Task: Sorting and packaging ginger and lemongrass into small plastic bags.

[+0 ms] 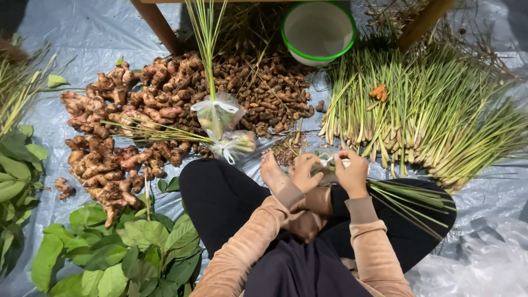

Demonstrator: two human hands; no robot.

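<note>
I sit cross-legged on a plastic sheet. My left hand (pixel 306 170) and my right hand (pixel 352 172) are both closed on a small clear plastic bag (pixel 328 163) at the top of a bundle of lemongrass stalks (pixel 410 201) that lies across my right leg. Two filled, tied bags (pixel 220 114) with lemongrass sticking out of them lie just ahead of my left knee, one upright-leaning, one (pixel 235 144) on its side.
A pile of galangal roots (pixel 118 137) lies left, small turmeric roots (pixel 264 91) in the middle, a heap of lemongrass (pixel 434 118) right. Green leaves (pixel 126 253) lie near left. A green-rimmed white bowl (pixel 318 32) and wooden table legs (pixel 157 22) stand beyond.
</note>
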